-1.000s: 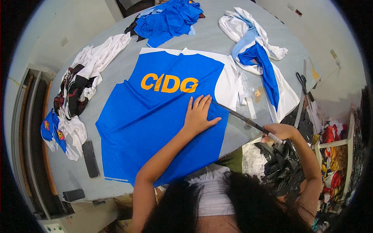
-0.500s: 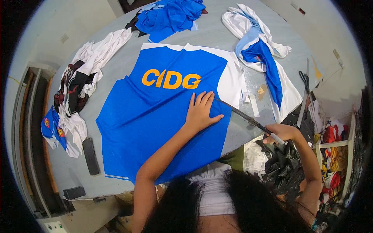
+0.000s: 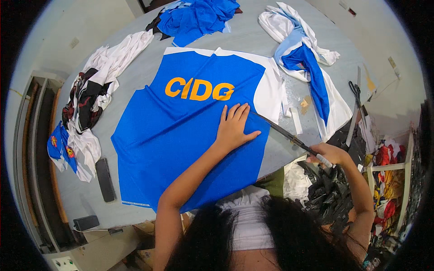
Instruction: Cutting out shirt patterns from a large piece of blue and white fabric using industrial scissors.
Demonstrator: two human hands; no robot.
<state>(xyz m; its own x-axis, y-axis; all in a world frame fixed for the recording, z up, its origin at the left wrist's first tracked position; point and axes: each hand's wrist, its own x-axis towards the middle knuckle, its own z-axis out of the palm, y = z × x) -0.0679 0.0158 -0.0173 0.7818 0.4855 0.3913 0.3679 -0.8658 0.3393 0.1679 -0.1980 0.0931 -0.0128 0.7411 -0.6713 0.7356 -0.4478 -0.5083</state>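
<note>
A large blue fabric panel [image 3: 190, 135] with orange lettering and a white upper section [image 3: 266, 90] lies spread on the grey table. My left hand [image 3: 233, 128] presses flat on the blue part, fingers apart, just below the letters. My right hand [image 3: 327, 153] grips a long dark tool [image 3: 287, 135] with a white-wrapped handle, angled up and left so its far end meets the fabric beside my left fingertips. I cannot make out exactly what kind of tool it is. Narrow white strips [image 3: 295, 119] lie right of the panel.
Around the grey table [image 3: 104, 203] are fabric piles [image 3: 194, 18], [image 3: 99, 77], a white-and-blue bundle [image 3: 321, 99], black scissors [image 3: 355, 95], a metal ruler [image 3: 351, 128] and dark oblong objects [image 3: 106, 178]. Black plastic [image 3: 325, 189] and shelves of colourful cloth [image 3: 389, 176] stand at the right.
The whole scene sits slightly higher in the picture than a second ago. My right hand and the tool have shifted a little rightward; my left hand stays pressed on the fabric.
</note>
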